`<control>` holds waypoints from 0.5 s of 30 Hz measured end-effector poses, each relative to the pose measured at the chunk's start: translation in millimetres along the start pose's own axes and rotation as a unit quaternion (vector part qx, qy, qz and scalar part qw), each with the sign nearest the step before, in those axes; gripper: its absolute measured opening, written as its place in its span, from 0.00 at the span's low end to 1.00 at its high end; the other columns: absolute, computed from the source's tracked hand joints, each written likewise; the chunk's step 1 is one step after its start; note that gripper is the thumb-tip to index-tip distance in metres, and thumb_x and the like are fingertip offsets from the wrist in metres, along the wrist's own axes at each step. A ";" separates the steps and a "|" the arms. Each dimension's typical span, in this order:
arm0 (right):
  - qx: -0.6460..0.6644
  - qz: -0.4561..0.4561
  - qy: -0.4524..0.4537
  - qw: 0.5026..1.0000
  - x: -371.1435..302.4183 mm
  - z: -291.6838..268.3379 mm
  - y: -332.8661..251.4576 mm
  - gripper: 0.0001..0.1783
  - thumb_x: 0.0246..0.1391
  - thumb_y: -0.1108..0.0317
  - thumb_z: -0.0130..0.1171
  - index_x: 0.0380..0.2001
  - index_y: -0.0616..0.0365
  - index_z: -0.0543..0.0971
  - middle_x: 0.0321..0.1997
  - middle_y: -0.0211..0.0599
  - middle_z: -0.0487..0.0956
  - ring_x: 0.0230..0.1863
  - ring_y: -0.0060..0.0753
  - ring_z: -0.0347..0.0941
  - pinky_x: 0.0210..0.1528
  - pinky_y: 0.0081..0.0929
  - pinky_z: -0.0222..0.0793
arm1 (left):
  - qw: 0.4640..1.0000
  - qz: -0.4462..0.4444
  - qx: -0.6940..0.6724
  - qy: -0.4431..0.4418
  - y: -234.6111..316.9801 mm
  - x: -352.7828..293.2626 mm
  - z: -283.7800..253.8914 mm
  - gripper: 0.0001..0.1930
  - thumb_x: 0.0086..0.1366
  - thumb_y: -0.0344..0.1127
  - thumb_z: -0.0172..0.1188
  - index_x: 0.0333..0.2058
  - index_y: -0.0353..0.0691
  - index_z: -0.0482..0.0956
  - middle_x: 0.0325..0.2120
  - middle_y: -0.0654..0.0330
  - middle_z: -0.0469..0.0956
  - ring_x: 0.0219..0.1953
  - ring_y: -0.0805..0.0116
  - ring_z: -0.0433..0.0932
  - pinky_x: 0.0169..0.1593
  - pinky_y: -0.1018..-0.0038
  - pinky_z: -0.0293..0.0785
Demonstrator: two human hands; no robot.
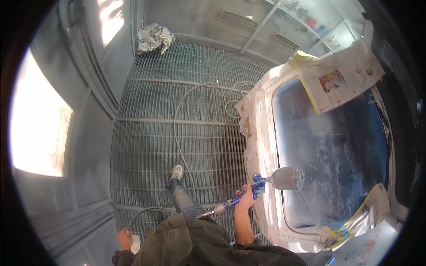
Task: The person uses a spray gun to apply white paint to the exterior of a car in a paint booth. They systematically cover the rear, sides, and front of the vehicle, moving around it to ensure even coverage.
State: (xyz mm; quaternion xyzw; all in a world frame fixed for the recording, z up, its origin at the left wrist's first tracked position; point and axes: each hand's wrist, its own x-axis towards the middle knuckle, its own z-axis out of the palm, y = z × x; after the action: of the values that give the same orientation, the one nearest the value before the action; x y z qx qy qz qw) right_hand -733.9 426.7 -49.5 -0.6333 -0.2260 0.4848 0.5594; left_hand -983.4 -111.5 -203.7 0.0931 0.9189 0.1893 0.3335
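My right hand (245,201) is wrapped around the handle of a blue spray gun (258,185). The gun is tilted, with its grey cup (286,178) over the edge of a white vehicle body (265,177). A metal fitting (212,213) extends from the handle's lower end toward my dark jacket. At the lower left, my left hand (125,239) is closed around a grey air hose (148,209), which loops back toward my body. Part of that hand's grip is hidden. Beside the gun is the vehicle's dark, hazy window (330,146), bordered by white frame.
Newspaper masking (344,80) with yellow tape covers the window's far corner; more masking paper (366,213) lies near. A long hose (176,128) snakes over the metal floor grating (146,150). Crumpled paper (154,38) sits in the far left corner. Grey booth walls (91,146) stand left.
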 end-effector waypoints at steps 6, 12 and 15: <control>-0.020 -0.017 -0.039 0.999 36.4 200.5 -58.8 0.15 0.61 0.68 0.63 0.49 0.56 0.72 0.41 0.33 0.79 0.37 0.23 0.75 0.22 0.27 0.73 | 0.994 0.067 0.035 0.075 146.6 115.2 -85.0 0.14 0.55 0.33 0.66 0.41 0.37 0.83 0.35 0.44 0.82 0.42 0.40 0.79 0.45 0.55 0.74; 0.000 -0.064 -0.034 0.997 81.4 332.6 -89.7 0.21 0.62 0.70 0.59 0.56 0.55 0.66 0.50 0.36 0.80 0.41 0.24 0.75 0.23 0.26 0.75 | 0.994 0.083 -0.001 0.073 320.8 259.5 -154.2 0.12 0.58 0.32 0.66 0.42 0.41 0.84 0.35 0.47 0.83 0.42 0.43 0.81 0.45 0.55 0.75; 0.000 -0.076 -0.012 0.997 92.6 396.8 -89.2 0.18 0.63 0.70 0.58 0.54 0.56 0.70 0.47 0.34 0.80 0.41 0.22 0.75 0.22 0.24 0.74 | 0.994 0.088 0.011 0.062 357.7 341.4 -166.4 0.12 0.58 0.32 0.66 0.43 0.42 0.84 0.37 0.47 0.83 0.43 0.43 0.81 0.46 0.55 0.76</control>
State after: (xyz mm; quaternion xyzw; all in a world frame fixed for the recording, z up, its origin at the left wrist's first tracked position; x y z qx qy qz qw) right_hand -1015.3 721.9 37.8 -0.6089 -0.2801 0.4483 0.5915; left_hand -1334.7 268.3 -136.7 0.1656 0.9281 0.2129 0.2568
